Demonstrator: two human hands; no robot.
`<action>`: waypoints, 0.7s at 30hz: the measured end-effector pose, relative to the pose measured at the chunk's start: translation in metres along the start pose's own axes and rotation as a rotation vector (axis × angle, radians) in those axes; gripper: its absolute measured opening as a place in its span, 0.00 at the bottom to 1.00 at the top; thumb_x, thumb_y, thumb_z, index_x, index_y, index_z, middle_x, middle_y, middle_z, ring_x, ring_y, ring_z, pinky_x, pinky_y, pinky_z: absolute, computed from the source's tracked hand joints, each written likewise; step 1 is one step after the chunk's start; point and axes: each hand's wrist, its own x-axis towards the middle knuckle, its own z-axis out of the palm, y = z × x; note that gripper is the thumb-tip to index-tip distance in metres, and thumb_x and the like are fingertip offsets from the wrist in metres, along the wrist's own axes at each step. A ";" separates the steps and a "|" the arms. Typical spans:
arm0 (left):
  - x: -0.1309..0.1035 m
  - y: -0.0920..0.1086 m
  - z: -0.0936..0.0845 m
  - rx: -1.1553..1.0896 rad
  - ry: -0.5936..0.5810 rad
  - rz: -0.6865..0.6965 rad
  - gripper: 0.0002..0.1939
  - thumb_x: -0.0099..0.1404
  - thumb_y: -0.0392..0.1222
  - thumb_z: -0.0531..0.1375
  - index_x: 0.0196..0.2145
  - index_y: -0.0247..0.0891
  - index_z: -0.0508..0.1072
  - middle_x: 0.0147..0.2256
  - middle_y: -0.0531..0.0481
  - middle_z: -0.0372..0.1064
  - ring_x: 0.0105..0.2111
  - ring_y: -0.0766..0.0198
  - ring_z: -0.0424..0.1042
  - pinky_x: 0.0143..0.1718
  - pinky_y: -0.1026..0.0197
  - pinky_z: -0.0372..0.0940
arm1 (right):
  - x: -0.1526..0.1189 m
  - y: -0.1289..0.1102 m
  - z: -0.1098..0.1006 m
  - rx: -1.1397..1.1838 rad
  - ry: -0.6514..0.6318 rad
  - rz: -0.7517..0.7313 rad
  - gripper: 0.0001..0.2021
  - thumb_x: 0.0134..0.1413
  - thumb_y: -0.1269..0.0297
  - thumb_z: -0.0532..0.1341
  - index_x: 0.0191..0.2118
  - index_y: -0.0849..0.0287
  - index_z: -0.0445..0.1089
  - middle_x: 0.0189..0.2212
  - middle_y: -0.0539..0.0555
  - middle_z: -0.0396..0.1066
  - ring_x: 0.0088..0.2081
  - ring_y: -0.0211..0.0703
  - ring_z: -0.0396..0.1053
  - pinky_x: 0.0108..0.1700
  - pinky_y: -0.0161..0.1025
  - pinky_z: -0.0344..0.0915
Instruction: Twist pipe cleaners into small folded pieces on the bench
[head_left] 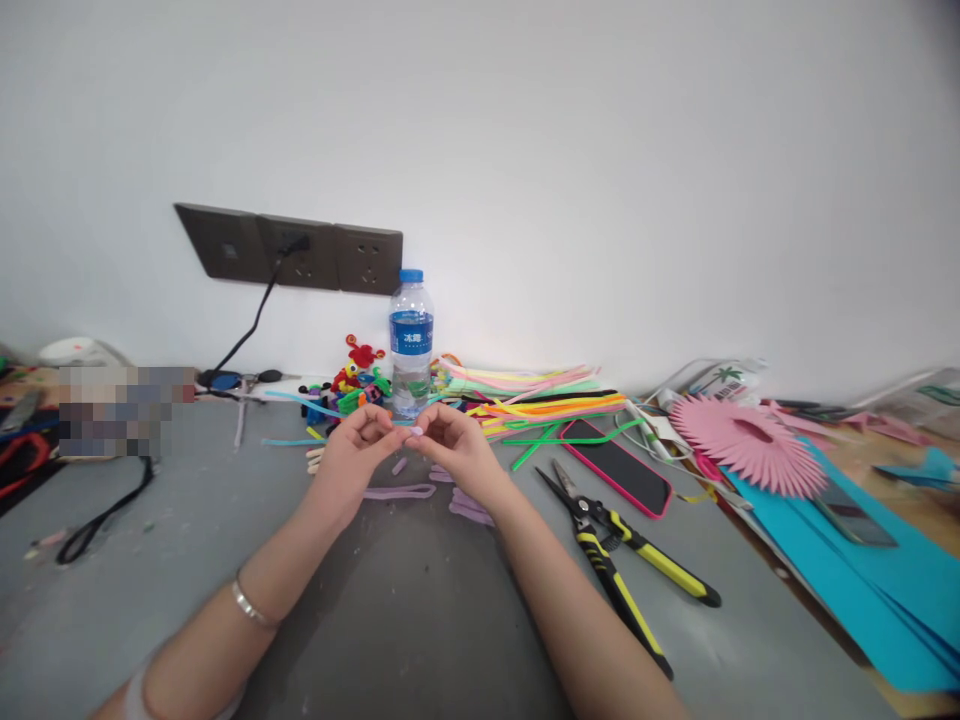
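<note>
My left hand (366, 445) and my right hand (454, 447) meet fingertip to fingertip above the grey table. Between their pinched thumbs and forefingers is a tiny lilac piece of pipe cleaner (415, 431), mostly covered by the fingers. Below the hands lie a folded lilac pipe cleaner (401, 492) and a short lilac bit (399, 467). More folded lilac pipe cleaners (469, 507) are partly hidden by my right hand and wrist.
Pruning shears (611, 540) lie with blades apart on the right, near a pink-cased phone (619, 470). A water bottle (411, 345) stands behind my hands, between colourful pipe-cleaner figures (360, 360) and bundled pipe cleaners (540, 400). Blue sheets (840, 590) lie far right.
</note>
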 end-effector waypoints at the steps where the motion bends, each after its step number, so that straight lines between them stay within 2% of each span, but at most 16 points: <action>1: -0.001 0.000 0.001 -0.035 -0.011 -0.024 0.19 0.49 0.46 0.71 0.27 0.39 0.64 0.25 0.57 0.69 0.28 0.68 0.69 0.31 0.67 0.61 | -0.001 -0.001 0.001 0.021 -0.010 0.006 0.19 0.43 0.50 0.69 0.28 0.58 0.62 0.25 0.46 0.62 0.27 0.34 0.59 0.30 0.33 0.58; 6: -0.002 0.009 0.005 -0.047 -0.081 -0.103 0.20 0.47 0.47 0.71 0.29 0.39 0.64 0.25 0.56 0.69 0.27 0.68 0.68 0.31 0.65 0.62 | -0.004 -0.009 -0.003 0.120 -0.123 0.075 0.20 0.43 0.51 0.70 0.29 0.57 0.60 0.25 0.45 0.61 0.26 0.33 0.60 0.31 0.33 0.62; 12: -0.001 0.016 -0.003 0.216 -0.173 0.016 0.16 0.53 0.49 0.67 0.29 0.39 0.65 0.27 0.53 0.71 0.29 0.64 0.70 0.32 0.62 0.64 | -0.005 -0.012 -0.014 0.114 -0.240 0.126 0.18 0.47 0.51 0.68 0.30 0.58 0.62 0.26 0.46 0.63 0.28 0.34 0.62 0.32 0.33 0.61; 14: -0.001 0.016 -0.006 0.366 -0.168 0.118 0.13 0.56 0.48 0.65 0.30 0.39 0.66 0.28 0.52 0.72 0.29 0.63 0.70 0.31 0.63 0.63 | -0.005 -0.011 -0.017 0.094 -0.241 0.125 0.18 0.48 0.51 0.67 0.31 0.58 0.62 0.27 0.46 0.63 0.28 0.34 0.61 0.32 0.34 0.60; 17: -0.002 0.015 -0.010 0.721 -0.086 0.353 0.06 0.60 0.44 0.62 0.31 0.40 0.70 0.28 0.52 0.71 0.28 0.64 0.68 0.31 0.63 0.61 | -0.003 -0.009 -0.017 0.048 -0.204 0.110 0.18 0.49 0.51 0.67 0.30 0.58 0.62 0.26 0.45 0.61 0.26 0.33 0.59 0.31 0.33 0.57; 19: -0.002 0.012 -0.011 0.920 -0.044 0.511 0.03 0.61 0.41 0.61 0.31 0.41 0.71 0.30 0.52 0.71 0.29 0.63 0.68 0.34 0.62 0.62 | -0.002 -0.008 -0.017 0.004 -0.158 0.088 0.18 0.49 0.50 0.67 0.30 0.58 0.61 0.24 0.45 0.58 0.25 0.32 0.56 0.29 0.33 0.54; 21: -0.002 0.009 -0.011 1.016 -0.054 0.632 0.02 0.62 0.39 0.59 0.34 0.42 0.72 0.32 0.50 0.73 0.33 0.60 0.70 0.39 0.60 0.63 | -0.001 -0.007 -0.015 -0.040 -0.122 0.070 0.18 0.49 0.49 0.66 0.29 0.58 0.61 0.24 0.44 0.56 0.25 0.32 0.53 0.28 0.33 0.51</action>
